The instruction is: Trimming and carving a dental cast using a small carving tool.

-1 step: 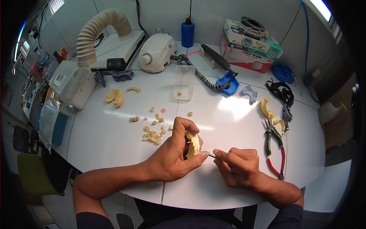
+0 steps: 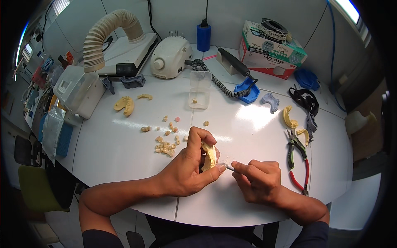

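My left hand (image 2: 186,171) holds a yellowish dental arch cast (image 2: 209,156) upright just above the white round table (image 2: 248,128). Its thumb and fingers wrap the cast's sides. My right hand (image 2: 256,180) pinches a thin metal hand tool (image 2: 228,167), whose tip touches the cast's lower right edge. Several small loose tooth-shaped pieces (image 2: 166,144) lie on the table just left of my left hand.
More yellow casts lie at the left (image 2: 125,104) and right (image 2: 289,117). Red-handled pliers (image 2: 298,162) rest to the right. Behind are a clear plastic box (image 2: 199,89), a white motor unit (image 2: 169,56), a handpiece on a blue holder (image 2: 247,90), a suction hose (image 2: 105,35) and a mask box (image 2: 271,49).
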### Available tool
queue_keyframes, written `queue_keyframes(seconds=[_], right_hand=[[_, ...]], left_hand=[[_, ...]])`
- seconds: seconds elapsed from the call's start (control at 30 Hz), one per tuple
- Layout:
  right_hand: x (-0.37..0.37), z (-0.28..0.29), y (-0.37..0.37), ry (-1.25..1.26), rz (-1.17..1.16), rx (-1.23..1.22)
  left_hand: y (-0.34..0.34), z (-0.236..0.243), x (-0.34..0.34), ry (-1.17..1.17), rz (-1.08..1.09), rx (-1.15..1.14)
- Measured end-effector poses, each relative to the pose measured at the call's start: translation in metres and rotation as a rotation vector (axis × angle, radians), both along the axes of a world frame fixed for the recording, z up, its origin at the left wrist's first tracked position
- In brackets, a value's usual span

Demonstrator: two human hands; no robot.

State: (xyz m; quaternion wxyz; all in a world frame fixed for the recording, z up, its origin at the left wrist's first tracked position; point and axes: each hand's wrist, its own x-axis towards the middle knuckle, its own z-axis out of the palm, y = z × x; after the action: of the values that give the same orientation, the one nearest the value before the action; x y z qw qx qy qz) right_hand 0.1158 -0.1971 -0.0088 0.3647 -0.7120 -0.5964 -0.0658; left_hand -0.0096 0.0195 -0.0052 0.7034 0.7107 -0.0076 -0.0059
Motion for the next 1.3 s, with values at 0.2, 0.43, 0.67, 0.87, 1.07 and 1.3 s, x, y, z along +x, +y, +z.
queue_keyframes(seconds=[0.2, 0.43, 0.67, 0.87, 1.07, 1.3], right_hand=[[0.0001, 0.0004, 0.0010, 0.030, 0.009, -0.003], [0.0017, 0.0040, -0.0002, 0.070, 0.046, -0.038], [0.0025, 0.0048, -0.0010, 0.117, 0.064, -0.052], [0.0028, 0.0070, -0.0010, 0.155, 0.078, -0.067], [0.0023, 0.0064, -0.0009, 0.173, 0.081, -0.057], [0.0025, 0.0097, -0.0002, 0.186, 0.083, -0.078]], left_hand=[[-0.0005, -0.0058, 0.0013, -0.015, 0.004, -0.028], [-0.0004, -0.0030, 0.0009, -0.047, -0.019, -0.067], [-0.0004, -0.0070, 0.0010, -0.051, -0.027, -0.054], [0.0000, -0.0063, 0.0019, -0.067, -0.009, -0.045], [0.0000, -0.0055, 0.0022, -0.063, -0.008, -0.050], [-0.0007, -0.0048, 0.0020, -0.063, -0.002, -0.066]])
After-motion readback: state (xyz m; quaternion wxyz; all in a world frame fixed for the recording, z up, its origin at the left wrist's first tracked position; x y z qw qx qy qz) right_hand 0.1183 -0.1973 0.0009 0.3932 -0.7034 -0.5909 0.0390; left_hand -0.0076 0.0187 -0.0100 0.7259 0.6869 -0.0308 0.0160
